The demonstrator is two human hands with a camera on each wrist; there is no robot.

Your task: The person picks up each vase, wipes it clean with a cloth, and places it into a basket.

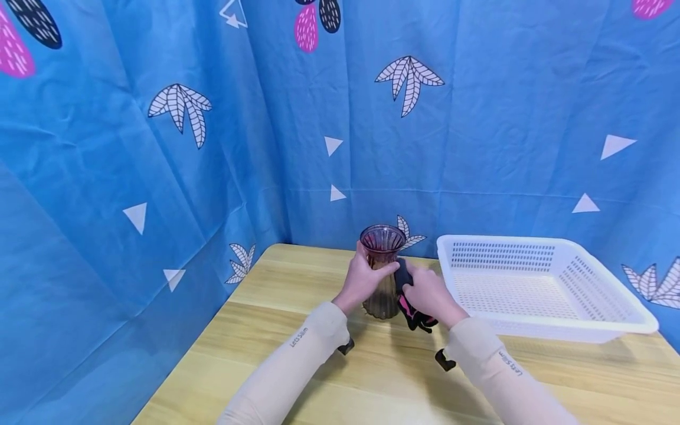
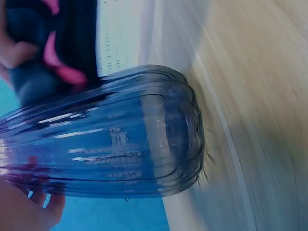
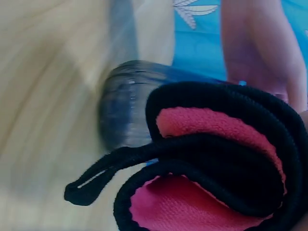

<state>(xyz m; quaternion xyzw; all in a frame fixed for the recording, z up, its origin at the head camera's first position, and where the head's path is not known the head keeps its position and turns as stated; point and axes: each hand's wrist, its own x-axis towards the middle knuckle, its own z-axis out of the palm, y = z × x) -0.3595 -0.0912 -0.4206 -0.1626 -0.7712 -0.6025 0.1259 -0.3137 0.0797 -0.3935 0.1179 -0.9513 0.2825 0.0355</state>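
Note:
A ribbed, purple-tinted glass vase point(image 1: 383, 302) stands upright over the table, its flared mouth upward. My left hand point(image 1: 363, 280) grips it below the rim, the thumb across the near side. My right hand point(image 1: 429, 289) holds a folded black-and-pink cloth point(image 1: 412, 313) against or close beside the vase's right side. In the right wrist view, the cloth point(image 3: 216, 124) shows pink inner faces, black edging and a hanging loop. The left wrist view shows the vase's scalloped base point(image 2: 180, 139) close to the tabletop; whether it touches, I cannot tell.
A white perforated plastic basket point(image 1: 531, 326) sits on the right of the wooden table point(image 1: 255, 330). Blue patterned curtains point(image 1: 393, 153) hang behind the table and along its left side. Black straps are at both wrists.

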